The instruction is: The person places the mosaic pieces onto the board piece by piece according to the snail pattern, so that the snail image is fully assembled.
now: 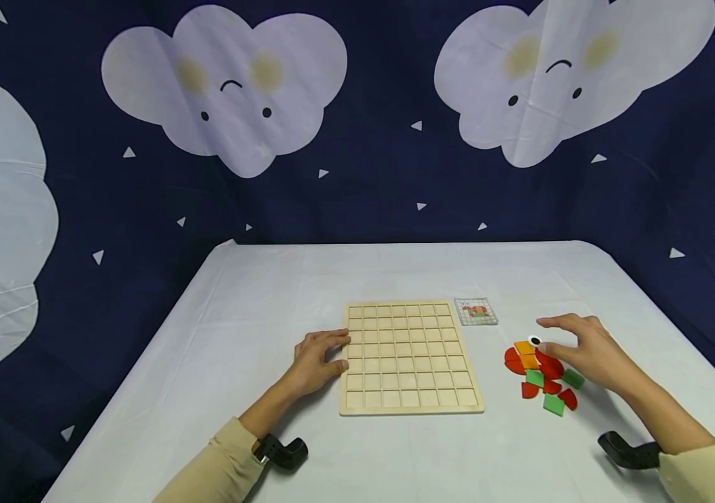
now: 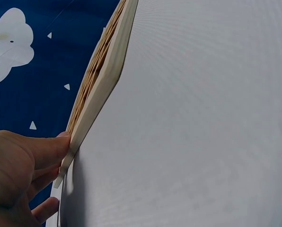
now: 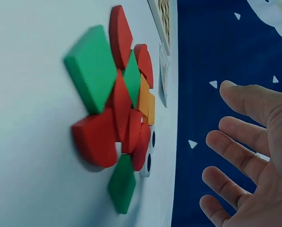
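Observation:
A wooden grid board lies flat on the white table. My left hand touches its left edge, fingertips just over the rim and thumb lower down that side; the left wrist view shows these fingers against the board's side. My right hand hovers with fingers apart beside a loose cluster of red pieces, green pieces and orange pieces. Two white eye discs with black dots sit at the cluster's edge. Nothing is between the spread right fingers.
A small picture card with a grid lies at the board's upper right corner. Behind the white table hangs a dark blue cloth with clouds and triangles. Black wrist mounts sit on both forearms.

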Tool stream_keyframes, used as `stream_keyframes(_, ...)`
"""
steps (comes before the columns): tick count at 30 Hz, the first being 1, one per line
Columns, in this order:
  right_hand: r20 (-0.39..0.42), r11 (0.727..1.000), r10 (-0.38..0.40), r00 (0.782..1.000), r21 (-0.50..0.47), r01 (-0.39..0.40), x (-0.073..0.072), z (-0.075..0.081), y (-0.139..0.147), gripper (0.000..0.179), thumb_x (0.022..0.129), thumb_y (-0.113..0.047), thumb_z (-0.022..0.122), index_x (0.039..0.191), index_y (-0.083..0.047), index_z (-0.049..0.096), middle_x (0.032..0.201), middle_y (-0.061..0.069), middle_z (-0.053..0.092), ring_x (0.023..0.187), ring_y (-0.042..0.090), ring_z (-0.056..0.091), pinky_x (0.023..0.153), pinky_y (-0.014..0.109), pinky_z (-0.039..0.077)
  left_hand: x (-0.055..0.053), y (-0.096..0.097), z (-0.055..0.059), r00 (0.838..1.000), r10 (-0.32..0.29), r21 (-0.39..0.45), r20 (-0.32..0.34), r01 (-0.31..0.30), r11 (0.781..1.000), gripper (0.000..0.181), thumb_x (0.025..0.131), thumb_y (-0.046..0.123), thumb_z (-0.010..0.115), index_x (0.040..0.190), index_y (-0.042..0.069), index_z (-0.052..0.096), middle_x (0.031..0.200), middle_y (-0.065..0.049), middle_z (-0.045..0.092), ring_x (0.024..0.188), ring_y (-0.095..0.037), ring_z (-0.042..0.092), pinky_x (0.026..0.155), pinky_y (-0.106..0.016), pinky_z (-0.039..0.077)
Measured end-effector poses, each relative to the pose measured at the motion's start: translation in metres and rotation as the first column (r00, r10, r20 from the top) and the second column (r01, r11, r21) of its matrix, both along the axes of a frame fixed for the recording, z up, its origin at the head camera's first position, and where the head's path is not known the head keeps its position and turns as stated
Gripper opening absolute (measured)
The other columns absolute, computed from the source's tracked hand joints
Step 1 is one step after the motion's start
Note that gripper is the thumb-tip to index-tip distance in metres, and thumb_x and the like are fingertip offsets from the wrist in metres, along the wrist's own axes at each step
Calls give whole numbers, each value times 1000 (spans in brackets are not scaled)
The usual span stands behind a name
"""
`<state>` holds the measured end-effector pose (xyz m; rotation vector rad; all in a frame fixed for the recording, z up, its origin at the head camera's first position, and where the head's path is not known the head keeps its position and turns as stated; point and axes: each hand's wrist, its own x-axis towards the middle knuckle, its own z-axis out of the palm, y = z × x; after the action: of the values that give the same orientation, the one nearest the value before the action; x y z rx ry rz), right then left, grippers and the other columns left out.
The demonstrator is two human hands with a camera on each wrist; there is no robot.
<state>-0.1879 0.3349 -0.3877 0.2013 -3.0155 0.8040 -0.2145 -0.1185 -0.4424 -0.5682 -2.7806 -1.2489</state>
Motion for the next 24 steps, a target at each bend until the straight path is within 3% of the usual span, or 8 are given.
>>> stream_keyframes(18, -72, 999, -45, 996, -13, 45, 30, -11, 17, 52, 86, -35, 66, 126, -3, 57, 130, 26, 53, 107, 38, 38, 76, 50, 37, -1, -1, -1, 1000, 19, 8, 10, -19, 1000, 43, 81, 11, 70, 123, 7, 62, 139, -4, 53, 127, -31, 38, 104, -55, 16)
stream_keyframes(24, -150, 998, -55, 987, -11, 54, 38, -17, 24, 44, 84, -25, 70, 120, -2, 61, 123, 26, 58, 103, 36, 41, 74, 39, 32, -1, 0, -1, 1000, 10, 20, 21, -10, 1000, 44, 82, 11, 70, 124, 6, 61, 140, -4, 53, 128, -31, 38, 105, -54, 16)
